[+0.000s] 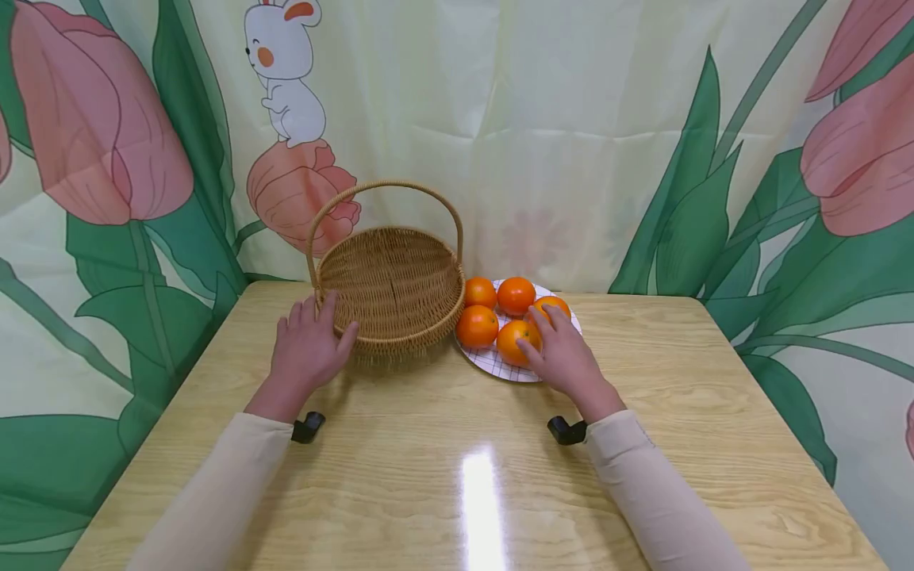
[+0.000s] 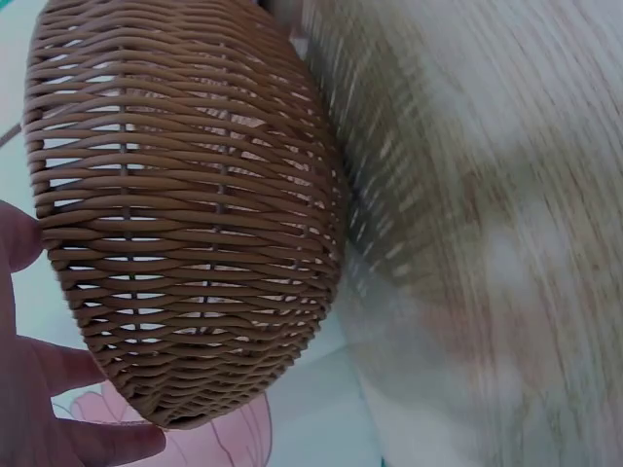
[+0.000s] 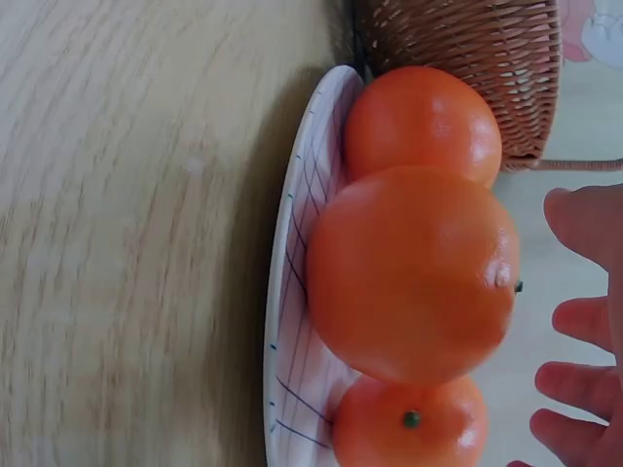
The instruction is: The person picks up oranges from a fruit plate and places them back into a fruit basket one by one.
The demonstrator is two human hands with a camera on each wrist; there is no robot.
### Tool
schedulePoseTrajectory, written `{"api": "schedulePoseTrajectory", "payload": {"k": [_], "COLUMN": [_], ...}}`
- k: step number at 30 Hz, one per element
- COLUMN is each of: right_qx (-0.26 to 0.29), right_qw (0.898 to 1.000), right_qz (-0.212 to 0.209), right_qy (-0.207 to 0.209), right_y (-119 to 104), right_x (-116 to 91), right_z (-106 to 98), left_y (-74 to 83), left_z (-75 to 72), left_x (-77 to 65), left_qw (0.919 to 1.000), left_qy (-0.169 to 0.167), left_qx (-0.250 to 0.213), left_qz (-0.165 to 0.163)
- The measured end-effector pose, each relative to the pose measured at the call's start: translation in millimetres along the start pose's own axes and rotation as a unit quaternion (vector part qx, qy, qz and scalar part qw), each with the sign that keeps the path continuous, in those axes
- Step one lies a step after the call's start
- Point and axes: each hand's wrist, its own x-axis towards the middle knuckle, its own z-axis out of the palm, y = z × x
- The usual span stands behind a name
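Observation:
A brown wicker basket [image 1: 391,285] with a tall arched handle [image 1: 385,184] stands at the back of the table. My left hand [image 1: 307,346] is at its left front rim, fingers spread and fairly straight; in the left wrist view the thumb and fingertips [image 2: 117,443] are right at the woven edge. Beside the basket, a white plate [image 1: 488,363] with a dark line grid bears several oranges [image 1: 477,327]. Over the plate's right side hovers my right hand [image 1: 567,354], fingers apart. The right wrist view shows it above the nearest orange [image 3: 414,277], with a gap between.
The wooden table [image 1: 421,468] meets a curtain [image 1: 557,143] printed with tulips and a rabbit at its back edge. Basket and plate stand close together. A black wrist mount [image 1: 307,427] sits below the left hand, another [image 1: 567,430] below the right.

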Motion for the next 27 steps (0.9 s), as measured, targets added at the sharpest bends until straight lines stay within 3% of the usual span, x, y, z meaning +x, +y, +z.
{"api": "schedulePoseTrajectory", "payload": {"k": [12, 19, 23, 27], "right_qx": [0.025, 0.035, 0.036, 0.043], "right_qw": [1.000, 0.999, 0.999, 0.999], "right_qz": [-0.002, -0.011, -0.017, -0.021], "right_qy": [-0.016, -0.016, -0.007, -0.006], "right_y": [-5.3, -7.5, -6.8, -6.3], "right_x": [0.5, 1.4, 3.0, 4.3], "right_z": [9.9, 16.8, 20.1, 23.6], "left_y": [-7.9, -14.8, -17.4, -19.2], "left_z": [11.4, 20.8, 27.0, 36.5], "left_x": [0.3, -0.1, 0.8, 1.1], "left_qw": [0.9992, 0.9965, 0.9889, 0.9737], "left_qy": [0.024, 0.007, 0.006, 0.004], "left_qx": [-0.033, -0.083, -0.148, -0.224], "left_qz": [-0.002, -0.010, -0.018, -0.039]}}
